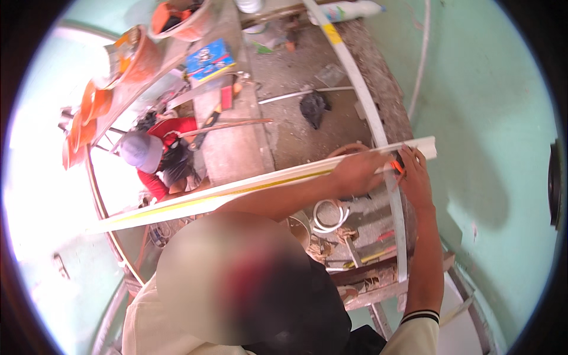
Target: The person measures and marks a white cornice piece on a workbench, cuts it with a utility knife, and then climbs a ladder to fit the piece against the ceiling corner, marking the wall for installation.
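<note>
A long white trim strip [260,182] slants across the view, with a yellow measuring tape [269,184] stretched along it. My right hand [412,168] is closed around an orange and black tape measure [397,167] at the strip's right end, its fingers reaching over the strip's edge. Just left of it, my left hand [358,174] is closed against the strip, slightly blurred; what its fingers hold is hidden. My left forearm lies over part of the strip and tape. Beneath both hands passes a long grey metal bar [364,97] with a yellow patch.
At the left, a person in red with a grey cap [141,151] crouches below. Planks [228,145] bear a handsaw [201,92] and a blue packet [210,60]. Orange buckets [142,59] line the far left. A white coil [331,216] lies below the strip. A pale green wall [491,118] bounds the right.
</note>
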`<action>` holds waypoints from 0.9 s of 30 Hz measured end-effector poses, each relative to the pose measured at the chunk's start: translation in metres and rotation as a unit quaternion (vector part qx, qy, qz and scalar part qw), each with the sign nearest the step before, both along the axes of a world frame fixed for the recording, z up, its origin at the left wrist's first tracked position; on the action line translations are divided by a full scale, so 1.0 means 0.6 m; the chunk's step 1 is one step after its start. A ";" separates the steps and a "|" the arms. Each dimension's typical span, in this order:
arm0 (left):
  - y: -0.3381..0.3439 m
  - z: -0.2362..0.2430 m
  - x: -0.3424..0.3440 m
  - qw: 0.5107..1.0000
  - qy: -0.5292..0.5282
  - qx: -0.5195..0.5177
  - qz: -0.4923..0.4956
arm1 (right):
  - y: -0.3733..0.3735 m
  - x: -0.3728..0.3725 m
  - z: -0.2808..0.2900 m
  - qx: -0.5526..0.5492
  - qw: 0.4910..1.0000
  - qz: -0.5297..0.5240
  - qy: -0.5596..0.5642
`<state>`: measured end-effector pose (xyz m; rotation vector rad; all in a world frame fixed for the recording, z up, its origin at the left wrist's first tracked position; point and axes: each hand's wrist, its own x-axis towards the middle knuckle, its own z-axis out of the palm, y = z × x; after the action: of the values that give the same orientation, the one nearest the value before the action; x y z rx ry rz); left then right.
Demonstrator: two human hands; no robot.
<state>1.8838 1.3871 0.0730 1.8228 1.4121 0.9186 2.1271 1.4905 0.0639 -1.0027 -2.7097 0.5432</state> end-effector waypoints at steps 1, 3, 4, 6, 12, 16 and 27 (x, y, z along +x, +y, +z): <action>-0.047 -0.005 -0.017 0.998 -0.059 -0.021 -0.021 | 0.004 0.000 0.004 -0.004 1.000 0.007 -0.008; -0.162 0.035 -0.060 0.977 -0.132 -0.165 -0.017 | 0.006 -0.008 0.020 -0.021 0.999 0.021 -0.023; -0.216 0.052 -0.090 0.971 -0.131 -0.197 -0.021 | 0.008 -0.015 0.030 -0.031 0.999 0.027 -0.031; -0.330 0.054 -0.140 0.968 -0.130 -0.214 0.012 | 0.012 -0.026 0.058 -0.050 0.997 0.033 -0.057; -0.634 0.052 -0.267 0.691 -0.348 -0.346 0.530 | 0.015 -0.069 0.192 -0.183 0.960 0.084 -0.195; -0.761 0.025 -0.371 0.373 -0.543 -0.173 0.732 | -0.005 -0.033 0.232 -0.358 0.919 0.034 -0.162; -0.929 0.034 -0.556 0.374 -0.534 0.204 0.730 | -0.106 -0.018 0.205 -0.571 0.801 0.010 -0.180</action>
<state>1.5504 0.8296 0.0936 -0.7917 1.4491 2.6466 2.1165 1.4267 0.1869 -1.3652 -2.5154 2.3580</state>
